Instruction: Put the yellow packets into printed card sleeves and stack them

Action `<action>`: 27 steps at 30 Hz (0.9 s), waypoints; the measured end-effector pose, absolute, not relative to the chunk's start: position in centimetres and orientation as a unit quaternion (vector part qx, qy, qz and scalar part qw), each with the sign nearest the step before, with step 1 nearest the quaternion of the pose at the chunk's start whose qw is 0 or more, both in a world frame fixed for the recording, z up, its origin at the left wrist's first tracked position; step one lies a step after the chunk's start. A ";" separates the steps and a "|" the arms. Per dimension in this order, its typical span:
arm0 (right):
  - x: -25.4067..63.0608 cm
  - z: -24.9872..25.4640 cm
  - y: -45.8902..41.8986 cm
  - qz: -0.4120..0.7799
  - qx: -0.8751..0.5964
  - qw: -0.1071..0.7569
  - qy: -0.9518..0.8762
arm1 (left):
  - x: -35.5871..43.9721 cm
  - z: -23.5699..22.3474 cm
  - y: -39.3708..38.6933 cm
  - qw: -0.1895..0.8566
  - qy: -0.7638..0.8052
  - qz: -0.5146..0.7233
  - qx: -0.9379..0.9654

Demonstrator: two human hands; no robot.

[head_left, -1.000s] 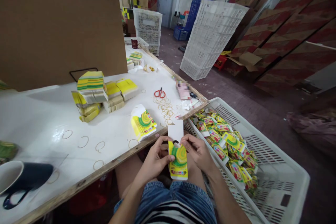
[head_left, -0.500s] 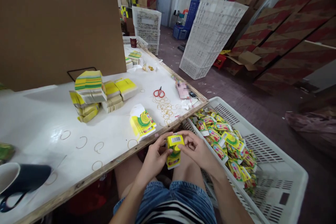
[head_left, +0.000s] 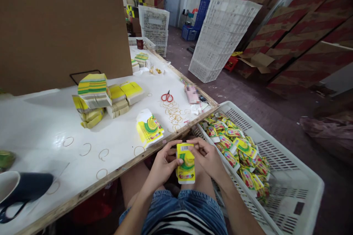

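Over my lap, a small yellow and green printed carton is held between both hands, its broad face turned up toward me and a barcode at its top end. My left hand grips its left side, thumb on the face. My right hand pinches the upper right corner by the barcode. On the table just beyond lie flat yellow cartons in a small pile. To my right, a white plastic crate holds many similar yellow cartons.
Red-handled scissors and scattered rubber bands lie on the white table. Bundled carton stacks stand farther left. A dark mug is near left. White crates are stacked on the floor beyond.
The carton has tilted so its broad printed face shows more fully and its barcode end appears foreshortened. Both hands keep hold of it in nearly the same place.
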State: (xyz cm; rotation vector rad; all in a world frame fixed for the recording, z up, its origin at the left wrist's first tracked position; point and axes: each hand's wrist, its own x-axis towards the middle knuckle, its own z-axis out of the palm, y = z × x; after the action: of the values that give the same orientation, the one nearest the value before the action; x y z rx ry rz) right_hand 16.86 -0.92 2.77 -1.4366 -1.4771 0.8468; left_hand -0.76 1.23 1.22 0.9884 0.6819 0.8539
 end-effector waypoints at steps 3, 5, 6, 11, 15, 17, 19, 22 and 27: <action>16.6 2.3 -0.8 0.367 -0.554 0.508 -0.548 | -0.4 1.1 1.1 0.729 0.315 0.399 0.458; 16.4 2.1 -1.0 0.388 -0.534 0.531 -0.531 | 0.0 1.0 0.9 0.724 0.313 0.402 0.465; 16.4 2.1 -1.1 0.380 -0.532 0.539 -0.531 | 0.2 1.0 0.8 0.718 0.311 0.409 0.469; 18.1 2.8 -1.0 0.047 -0.615 0.615 -0.491 | -0.6 0.7 1.4 0.530 0.387 0.504 0.562; 17.6 2.1 1.5 -0.028 -0.639 0.596 -0.485 | -2.6 -0.5 3.3 0.311 0.512 0.513 0.614; 15.7 0.9 3.7 0.079 -0.626 0.572 -0.525 | -3.2 -1.3 4.1 0.277 0.549 0.475 0.630; 13.0 -0.6 6.0 0.199 -0.620 0.539 -0.534 | -3.5 -2.0 4.5 0.284 0.556 0.443 0.643; 9.6 -2.3 8.8 0.303 -0.607 0.510 -0.529 | -3.6 -2.4 4.4 0.328 0.534 0.455 0.633; 8.9 -2.8 9.1 0.351 -0.594 0.528 -0.495 | -4.2 -1.6 4.0 0.367 0.521 0.502 0.585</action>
State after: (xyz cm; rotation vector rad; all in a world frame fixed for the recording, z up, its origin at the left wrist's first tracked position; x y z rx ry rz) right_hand 8.94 9.08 -2.77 -1.4192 -1.1816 0.8397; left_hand -4.19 4.01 -1.61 1.5028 1.3400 1.2890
